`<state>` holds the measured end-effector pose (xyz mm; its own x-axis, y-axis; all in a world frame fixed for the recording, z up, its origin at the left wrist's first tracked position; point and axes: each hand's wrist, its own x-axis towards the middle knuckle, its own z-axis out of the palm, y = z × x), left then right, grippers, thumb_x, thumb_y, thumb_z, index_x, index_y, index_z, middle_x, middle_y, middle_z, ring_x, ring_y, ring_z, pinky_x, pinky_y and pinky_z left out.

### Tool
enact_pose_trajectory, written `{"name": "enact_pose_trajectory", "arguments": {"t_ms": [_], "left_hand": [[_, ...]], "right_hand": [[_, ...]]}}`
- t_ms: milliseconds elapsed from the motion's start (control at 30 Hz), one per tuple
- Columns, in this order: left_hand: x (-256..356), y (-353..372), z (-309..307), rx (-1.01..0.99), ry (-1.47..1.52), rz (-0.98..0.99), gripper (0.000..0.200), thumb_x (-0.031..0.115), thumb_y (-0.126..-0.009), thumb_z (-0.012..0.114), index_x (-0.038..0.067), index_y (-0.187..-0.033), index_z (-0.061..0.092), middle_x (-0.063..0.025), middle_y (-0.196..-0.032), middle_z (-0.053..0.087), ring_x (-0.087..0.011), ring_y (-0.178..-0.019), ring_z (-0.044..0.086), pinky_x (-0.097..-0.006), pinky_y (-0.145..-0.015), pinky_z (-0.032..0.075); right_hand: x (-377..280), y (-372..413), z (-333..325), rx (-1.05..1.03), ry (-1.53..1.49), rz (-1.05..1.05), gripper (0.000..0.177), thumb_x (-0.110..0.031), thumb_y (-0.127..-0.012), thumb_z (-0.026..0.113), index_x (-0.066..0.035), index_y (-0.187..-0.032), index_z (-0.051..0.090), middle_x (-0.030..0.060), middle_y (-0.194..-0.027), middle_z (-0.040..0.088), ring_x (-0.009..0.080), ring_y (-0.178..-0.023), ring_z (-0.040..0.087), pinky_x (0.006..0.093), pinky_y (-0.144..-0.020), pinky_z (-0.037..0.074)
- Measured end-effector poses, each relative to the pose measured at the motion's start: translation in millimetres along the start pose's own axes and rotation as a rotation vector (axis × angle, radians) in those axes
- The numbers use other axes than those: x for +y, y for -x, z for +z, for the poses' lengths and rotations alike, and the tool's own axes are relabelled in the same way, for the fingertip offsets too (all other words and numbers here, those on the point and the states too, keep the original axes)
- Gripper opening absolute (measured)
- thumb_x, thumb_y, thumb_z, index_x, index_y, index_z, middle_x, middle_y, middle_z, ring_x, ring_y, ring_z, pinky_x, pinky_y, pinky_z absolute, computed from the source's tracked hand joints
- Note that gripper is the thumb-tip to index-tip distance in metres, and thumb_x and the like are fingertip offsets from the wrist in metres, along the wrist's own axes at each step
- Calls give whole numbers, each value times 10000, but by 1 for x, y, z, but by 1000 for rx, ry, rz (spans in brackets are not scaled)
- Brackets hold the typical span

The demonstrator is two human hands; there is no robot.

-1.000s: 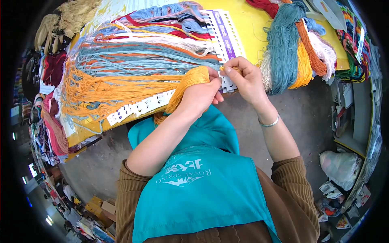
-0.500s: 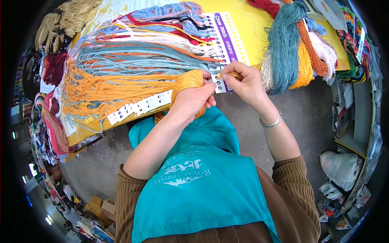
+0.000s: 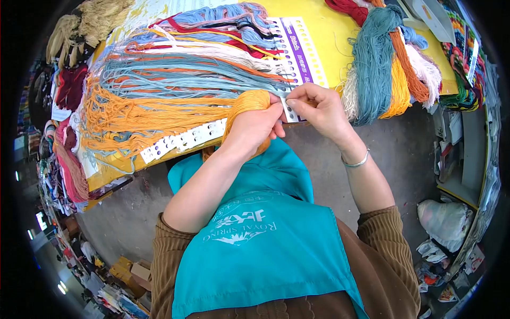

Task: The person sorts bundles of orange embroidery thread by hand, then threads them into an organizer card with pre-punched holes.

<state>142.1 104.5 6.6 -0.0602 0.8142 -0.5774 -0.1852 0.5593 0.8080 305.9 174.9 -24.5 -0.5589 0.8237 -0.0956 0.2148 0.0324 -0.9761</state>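
My left hand point(image 3: 254, 129) is closed around a thick hank of orange-yellow embroidery thread point(image 3: 245, 106), which loops over its fingers. Its fingertips are beside the lower end of a punched thread card point(image 3: 302, 56), white with a purple "Cross Stitch" band. Over the holes near that end, my right hand point(image 3: 319, 109) is in a pinch; what lies between its thumb and finger, if anything, is too small to make out. Orange, blue-grey, white, red and light blue threads point(image 3: 175, 80) run leftward from the card's holes across the table.
More hanks, among them a teal one point(image 3: 374, 64), hang over the right part of the yellow table point(image 3: 313, 10). Beige thread point(image 3: 101, 21) lies at the back left. Another punched white card point(image 3: 186, 139) shows at the table's front edge. A stuffed plastic bag point(image 3: 445, 223) sits on the floor at right.
The orange-yellow thread visible in my right fingers before no longer shows there. That hand stays pinched close to the card's holes. My left hand keeps its hold on the hank, barely moved.
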Motion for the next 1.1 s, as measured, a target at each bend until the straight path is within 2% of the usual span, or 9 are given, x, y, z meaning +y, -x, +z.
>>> {"name": "enact_pose_trajectory", "arguments": {"t_ms": [67, 233, 367, 467, 633, 767, 833, 933, 1100], "left_hand": [[0, 2, -4, 41, -50, 18, 114, 153, -938, 538, 47, -964, 573, -41, -754, 617, -83, -532, 556, -211, -453, 402], [-7, 9, -29, 193, -12, 73, 132, 179, -942, 573, 51, -972, 580, -41, -744, 619, -75, -515, 530, -203, -445, 389], [-6, 11, -29, 107, 99, 89, 141, 187, -942, 591, 48, -960, 586, -30, -725, 603, -77, -518, 527, -204, -445, 383], [-8, 8, -25, 78, 171, 80, 144, 193, -940, 599, 49, -949, 591, -21, -710, 589, -81, -520, 519, -202, -442, 368], [-8, 11, -24, 61, 284, 25, 159, 205, -936, 608, 46, -953, 601, -18, -689, 576, -87, -514, 499, -207, -433, 335], [-7, 15, -18, -70, 299, -18, 192, 234, -951, 573, 50, -918, 618, -21, -693, 591, -88, -515, 529, -214, -438, 382], [-6, 18, -14, -127, 302, -38, 205, 243, -958, 557, 50, -920, 618, -20, -690, 588, -87, -512, 525, -214, -434, 372], [-4, 16, -13, -42, 303, -28, 220, 248, -971, 527, 53, -963, 628, -15, -683, 585, -82, -504, 513, -215, -437, 364], [-5, 9, -7, -20, 145, 123, 196, 234, -967, 535, 61, -975, 626, -4, -673, 574, -64, -508, 490, -210, -448, 356]], "right_hand": [[-4, -1, -2, -29, 47, -3, 118, -62, -874, 667, 15, -960, 640, -36, -738, 593, 7, -639, 502, 183, -543, 414], [-7, -2, -2, -24, 118, 60, 182, -128, -811, 707, -13, -945, 665, 43, -722, 659, 92, -661, 592, 264, -608, 481], [-7, -4, 4, 0, 214, 27, 201, -187, -805, 714, -45, -941, 669, 41, -696, 645, 118, -633, 597, 288, -591, 475], [-13, -3, 5, -14, 309, -6, 202, -139, -814, 728, -13, -949, 648, -9, -645, 577, 46, -597, 512, 245, -525, 421], [-17, -2, 13, 50, 509, -87, 251, -228, -779, 753, -59, -933, 651, 24, -594, 545, 103, -548, 528, 281, -525, 427], [-12, -2, 20, 144, 650, -187, 228, -256, -789, 736, -81, -907, 648, 42, -582, 546, 126, -539, 555, 297, -509, 422], [-13, -3, 21, 143, 638, -120, 218, -268, -826, 706, -76, -909, 643, 45, -592, 569, 132, -545, 571, 296, -503, 422], [-16, -5, 18, 99, 544, -29, 224, -286, -882, 657, -67, -922, 630, 48, -602, 592, 123, -541, 568, 289, -498, 419], [-12, -9, 9, 15, 261, 63, 250, -278, -898, 663, -46, -965, 599, 20, -600, 597, 70, -548, 533, 255, -494, 394]]}}
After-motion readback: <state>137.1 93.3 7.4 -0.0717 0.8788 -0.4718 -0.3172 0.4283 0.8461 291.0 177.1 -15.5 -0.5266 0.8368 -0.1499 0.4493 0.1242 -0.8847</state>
